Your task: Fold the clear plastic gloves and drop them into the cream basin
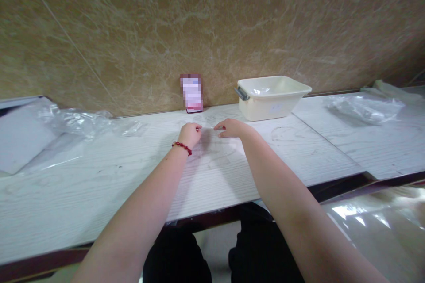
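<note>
My left hand (pixel 191 132), with a red bead bracelet (pixel 182 146) at the wrist, is closed with its fingers curled. Whatever it may hold is too small or hidden to make out. Across a small gap, my right hand (pixel 230 128) reaches over the white wood-grain table (pixel 212 181), its thumb and fingers apart and nothing visible in them. Behind the hands, a phone (pixel 192 93) leans upright against the wall, its screen blurred. A cream plastic bin (pixel 265 106) with a grey handle stands just beyond my right hand.
Clear plastic wrap (pixel 79 121) and a white sheet-like piece (pixel 26 135) lie at the left. A clear plastic bag (pixel 368 108) lies at the right. The brown marble wall (pixel 149 35) bounds the table's back. A seam crosses the tabletop right of the bin.
</note>
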A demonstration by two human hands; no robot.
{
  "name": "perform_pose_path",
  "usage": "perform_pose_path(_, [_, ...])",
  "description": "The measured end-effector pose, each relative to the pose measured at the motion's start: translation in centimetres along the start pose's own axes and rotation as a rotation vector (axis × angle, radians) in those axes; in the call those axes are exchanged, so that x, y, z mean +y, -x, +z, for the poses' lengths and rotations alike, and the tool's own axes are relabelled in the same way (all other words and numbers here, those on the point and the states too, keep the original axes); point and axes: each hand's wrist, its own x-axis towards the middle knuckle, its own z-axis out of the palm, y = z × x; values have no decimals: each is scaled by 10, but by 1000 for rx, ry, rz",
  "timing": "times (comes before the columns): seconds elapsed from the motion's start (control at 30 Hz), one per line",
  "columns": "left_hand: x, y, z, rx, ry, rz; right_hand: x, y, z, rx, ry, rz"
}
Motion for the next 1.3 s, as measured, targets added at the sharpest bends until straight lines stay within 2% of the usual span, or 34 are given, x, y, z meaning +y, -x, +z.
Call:
perform_pose_path(0.23, [3, 4, -4, 2, -141, 77, 0, 0, 1, -11, -19, 4])
perform_pose_path(0.3, [7, 8, -6, -63, -165, 161, 0, 1, 1, -9, -25, 0])
perform_pose_path(0.4, [11, 16, -8, -221, -207, 255, 1, 0, 2, -11, -22, -10])
perform_pose_path(0.5, [12, 21, -9, -349, -256, 254, 2, -2, 3, -21, -13, -4])
perform_pose_path(0.67, [8, 22, -12, -434, -248, 237, 8, -4, 6, -42, -59, -6])
perform_pose_path(0.87, [8, 22, -11, -441, -236, 213, 9, -3, 4, -54, -46, -8])
perform_pose_path(1.07, [6, 23, -9, -419, -254, 239, 1, -4, 2, 101, 51, 96])
perform_pose_path(1.3, [7, 25, -10, -432, -258, 240, -2, -8, 6, 11, 124, 71])
